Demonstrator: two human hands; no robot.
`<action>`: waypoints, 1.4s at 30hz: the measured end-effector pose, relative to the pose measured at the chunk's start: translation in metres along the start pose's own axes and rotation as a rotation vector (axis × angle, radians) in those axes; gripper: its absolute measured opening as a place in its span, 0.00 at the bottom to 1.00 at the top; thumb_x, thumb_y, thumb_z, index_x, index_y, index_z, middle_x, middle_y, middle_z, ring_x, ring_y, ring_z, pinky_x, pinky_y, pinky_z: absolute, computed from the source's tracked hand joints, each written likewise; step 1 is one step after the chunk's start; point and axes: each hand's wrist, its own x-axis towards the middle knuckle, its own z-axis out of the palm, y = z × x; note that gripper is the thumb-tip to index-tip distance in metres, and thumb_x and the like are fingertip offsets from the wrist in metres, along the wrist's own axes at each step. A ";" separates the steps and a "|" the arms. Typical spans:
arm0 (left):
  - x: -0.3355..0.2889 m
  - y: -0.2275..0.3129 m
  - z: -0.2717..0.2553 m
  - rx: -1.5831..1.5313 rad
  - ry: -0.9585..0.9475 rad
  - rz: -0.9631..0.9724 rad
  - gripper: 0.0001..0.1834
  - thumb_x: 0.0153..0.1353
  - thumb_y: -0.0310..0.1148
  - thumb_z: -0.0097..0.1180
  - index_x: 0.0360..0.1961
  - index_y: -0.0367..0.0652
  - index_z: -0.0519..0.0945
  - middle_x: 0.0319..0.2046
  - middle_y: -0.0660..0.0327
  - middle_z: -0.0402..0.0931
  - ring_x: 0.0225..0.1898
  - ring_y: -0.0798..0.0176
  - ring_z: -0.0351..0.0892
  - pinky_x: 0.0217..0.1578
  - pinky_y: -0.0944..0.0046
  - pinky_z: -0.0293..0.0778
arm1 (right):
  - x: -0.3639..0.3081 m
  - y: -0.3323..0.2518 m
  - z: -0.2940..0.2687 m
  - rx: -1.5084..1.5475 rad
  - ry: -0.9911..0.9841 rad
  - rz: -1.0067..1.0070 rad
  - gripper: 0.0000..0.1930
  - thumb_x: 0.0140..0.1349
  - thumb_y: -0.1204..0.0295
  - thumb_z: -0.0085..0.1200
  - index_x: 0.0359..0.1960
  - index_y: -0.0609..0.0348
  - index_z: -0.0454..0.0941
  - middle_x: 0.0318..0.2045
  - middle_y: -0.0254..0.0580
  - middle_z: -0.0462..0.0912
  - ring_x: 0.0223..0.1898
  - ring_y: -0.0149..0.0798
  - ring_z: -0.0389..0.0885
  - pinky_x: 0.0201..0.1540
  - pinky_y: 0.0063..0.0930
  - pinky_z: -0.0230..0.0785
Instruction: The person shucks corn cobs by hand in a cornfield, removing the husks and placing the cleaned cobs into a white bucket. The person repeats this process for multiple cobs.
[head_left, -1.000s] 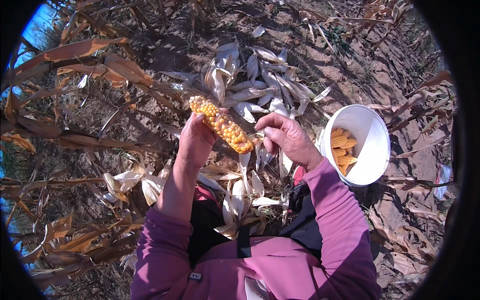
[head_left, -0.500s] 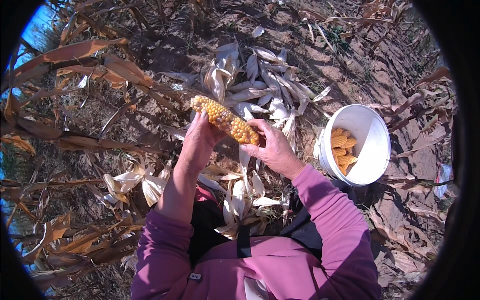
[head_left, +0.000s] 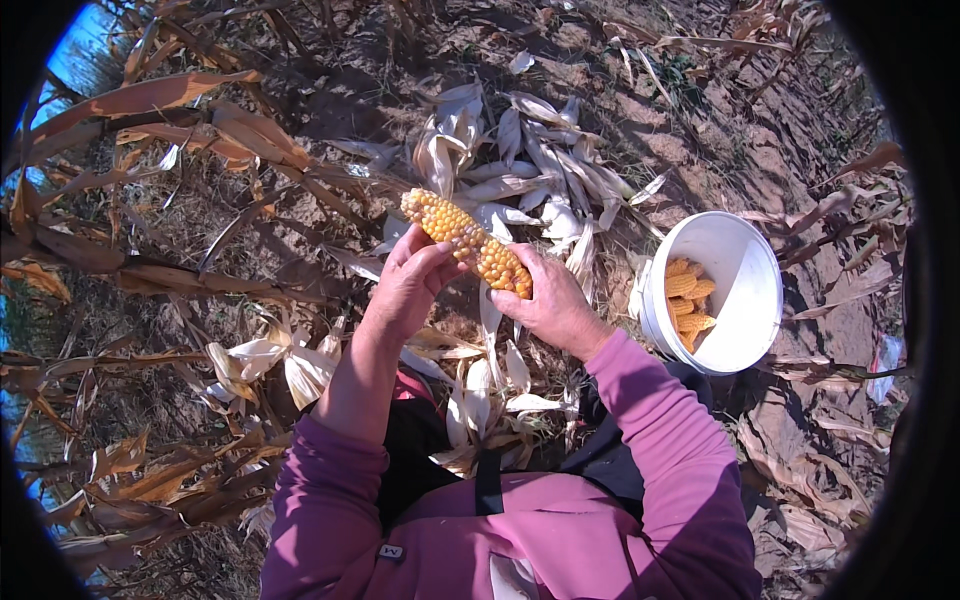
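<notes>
A husked ear of corn point(head_left: 465, 240), yellow with a paler, discoloured patch in the middle, is held up at a slant in front of me. My right hand point(head_left: 555, 303) grips its lower right end, thumb and fingers wrapped round it. My left hand point(head_left: 408, 285) is closed at the ear's near side, fingertips pressed against the kernels around the patch; part of its fingers is hidden behind the cob. To the right stands a white bucket point(head_left: 745, 300) with several yellow ears of corn point(head_left: 688, 295) inside.
Pale stripped husks point(head_left: 510, 165) lie heaped on the soil beyond my hands, and more husks point(head_left: 478, 400) lie between my legs. Dry corn stalks point(head_left: 130, 270) lean in on the left. A clear plastic piece point(head_left: 884, 365) lies at the far right.
The ear has shifted slightly right and tilted more steeply. My left thumb has come off the ear's upper left part, and that hand now sits lower along its near side.
</notes>
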 end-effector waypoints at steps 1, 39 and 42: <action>-0.001 0.001 0.002 0.019 0.002 0.003 0.20 0.64 0.27 0.49 0.57 0.39 0.67 0.49 0.59 0.74 0.51 0.63 0.76 0.52 0.60 0.73 | 0.000 0.000 0.000 -0.008 0.001 -0.012 0.29 0.54 0.63 0.59 0.54 0.65 0.64 0.42 0.58 0.78 0.45 0.55 0.78 0.50 0.43 0.70; -0.001 -0.013 0.006 0.084 0.062 -0.028 0.10 0.66 0.31 0.50 0.46 0.41 0.70 0.33 0.64 0.75 0.28 0.71 0.75 0.34 0.69 0.71 | 0.000 0.006 0.006 -0.299 0.212 -0.187 0.37 0.45 0.74 0.63 0.59 0.51 0.60 0.48 0.48 0.72 0.36 0.55 0.80 0.40 0.43 0.74; -0.001 -0.013 0.002 0.093 0.046 -0.019 0.11 0.66 0.31 0.51 0.46 0.40 0.71 0.33 0.64 0.75 0.29 0.72 0.74 0.34 0.69 0.71 | 0.004 0.007 0.008 -0.142 0.244 -0.279 0.35 0.49 0.67 0.64 0.60 0.52 0.61 0.47 0.49 0.75 0.39 0.54 0.81 0.43 0.41 0.74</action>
